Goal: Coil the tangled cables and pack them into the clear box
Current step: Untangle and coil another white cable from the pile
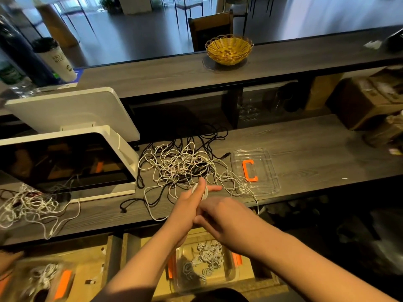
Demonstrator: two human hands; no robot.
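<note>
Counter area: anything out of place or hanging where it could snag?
Yes. One white cable from the tangle droops over the counter's front edge beside the clear lid. A second tangle sits unsorted far left.

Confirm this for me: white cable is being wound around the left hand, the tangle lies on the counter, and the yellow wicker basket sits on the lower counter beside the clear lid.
One detail is wrong. In the head view the yellow wicker basket stands on the upper ledge, well behind the clear lid. The rest holds: white cable is wound around the left hand, and the tangle lies on the counter.
</note>
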